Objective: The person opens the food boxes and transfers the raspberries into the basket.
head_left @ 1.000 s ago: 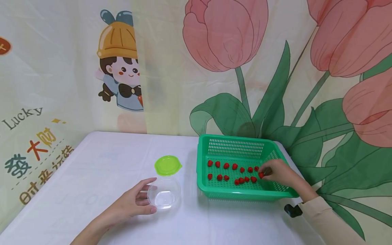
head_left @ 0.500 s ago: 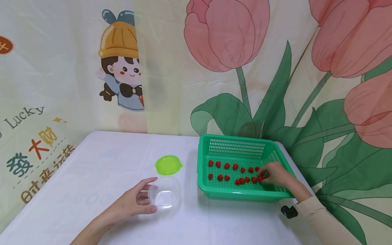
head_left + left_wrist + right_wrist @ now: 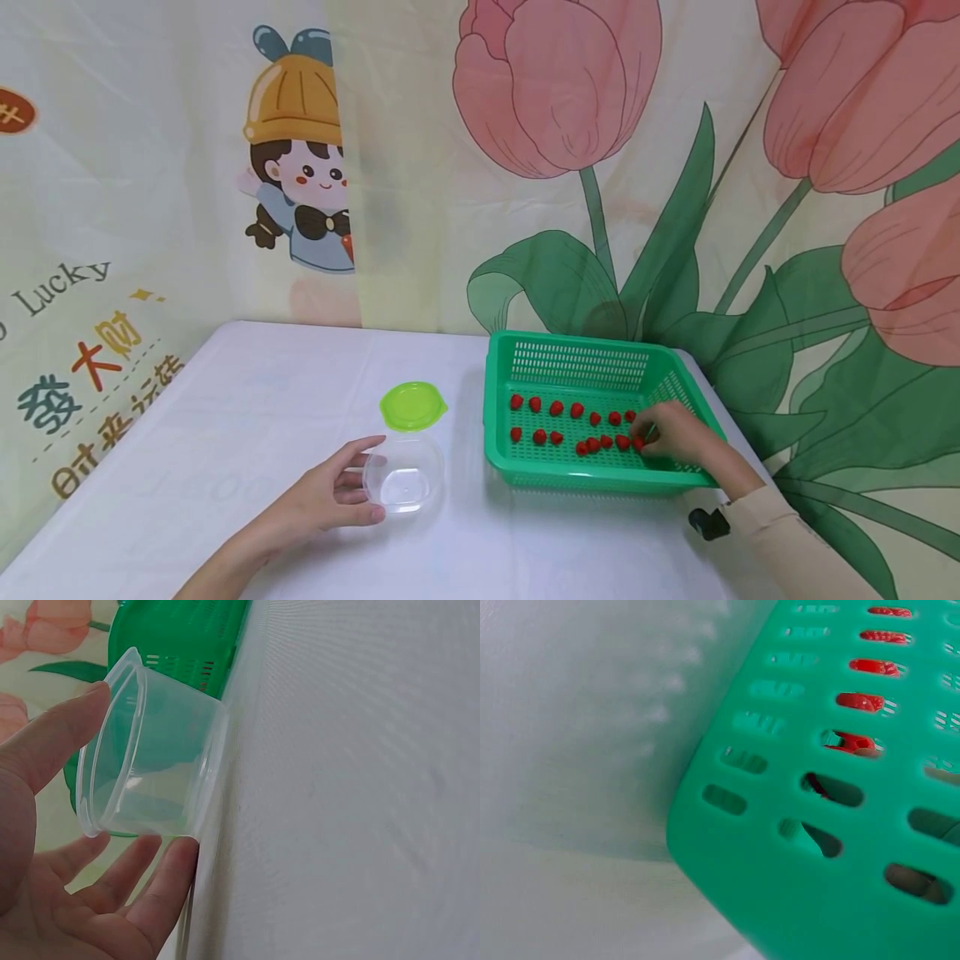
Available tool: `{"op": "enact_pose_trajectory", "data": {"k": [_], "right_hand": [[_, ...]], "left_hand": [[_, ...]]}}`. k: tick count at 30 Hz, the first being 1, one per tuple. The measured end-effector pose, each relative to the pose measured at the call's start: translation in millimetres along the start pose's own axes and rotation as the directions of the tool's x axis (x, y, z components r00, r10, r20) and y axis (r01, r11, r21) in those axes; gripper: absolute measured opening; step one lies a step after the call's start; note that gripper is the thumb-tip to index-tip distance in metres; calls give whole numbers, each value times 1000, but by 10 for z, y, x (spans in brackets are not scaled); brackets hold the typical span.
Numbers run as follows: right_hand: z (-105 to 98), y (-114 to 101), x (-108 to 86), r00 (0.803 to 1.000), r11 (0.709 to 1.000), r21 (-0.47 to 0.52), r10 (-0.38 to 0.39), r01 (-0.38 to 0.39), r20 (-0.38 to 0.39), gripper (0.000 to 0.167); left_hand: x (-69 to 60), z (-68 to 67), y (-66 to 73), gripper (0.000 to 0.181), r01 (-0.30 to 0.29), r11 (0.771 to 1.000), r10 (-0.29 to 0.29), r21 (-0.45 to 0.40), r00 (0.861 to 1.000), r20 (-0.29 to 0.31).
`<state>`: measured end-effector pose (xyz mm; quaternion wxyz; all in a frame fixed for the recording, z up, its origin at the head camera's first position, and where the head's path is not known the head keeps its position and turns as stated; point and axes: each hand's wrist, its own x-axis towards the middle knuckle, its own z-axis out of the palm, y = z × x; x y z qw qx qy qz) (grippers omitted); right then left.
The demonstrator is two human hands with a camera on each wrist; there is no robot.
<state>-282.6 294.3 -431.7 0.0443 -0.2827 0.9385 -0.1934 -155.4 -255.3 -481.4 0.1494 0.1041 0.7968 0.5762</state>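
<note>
My left hand (image 3: 327, 490) holds a small clear plastic tub (image 3: 405, 479) on the table, thumb on one side and fingers on the other. In the left wrist view the tub (image 3: 169, 761) shows nothing inside. My right hand (image 3: 677, 435) reaches into the green plastic basket (image 3: 592, 481) and pinches a raspberry (image 3: 638, 444) at the right end of the near row, low at the basket floor. Several red raspberries (image 3: 556, 408) lie there in two rows. In the right wrist view the basket wall (image 3: 757, 900) hides most of that hand.
A lime-green lid (image 3: 412, 406) lies flat just behind the tub. The white tablecloth (image 3: 225, 433) spreads to the left and in front. A printed curtain (image 3: 405, 167) with tulips hangs behind the table. A black wrist device (image 3: 708, 523) sits by the right sleeve.
The right hand has lowered its raspberry to the basket floor, beside the near row's last berry. My left hand and the tub stay in place.
</note>
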Motion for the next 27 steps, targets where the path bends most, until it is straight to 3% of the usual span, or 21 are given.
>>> {"op": "enact_pose_trajectory", "data": {"k": [7,14,17,20,24,27], "right_hand": [[-55,-26,-29,1000,1000,-8,-10,10,-5,24],[-240,-116,-129,1000,999,22,-28,28,-13,25],[-308,-175,-180,999,999,23,-42,42,-18,27],[-356,-251,-239,998,999,5,-40,40,-49,28],[-399,-351,-330,992,998,-34,-50,46,-114,31],[-413,-405,-395,983,996,-59,-70,61,-171,32]], "left_hand": [[-18,-6,1,98,-13,1000,13,-5,1000,-1],[-21,-41,76,100,-27,1000,28,7,1000,-14],[-45,-75,131,98,-10,999,11,37,1000,-26],[-79,-140,187,92,-35,995,39,97,998,-40],[-134,-291,248,85,-121,961,148,248,985,-91],[-185,-448,289,84,-144,900,225,412,962,-155]]}}
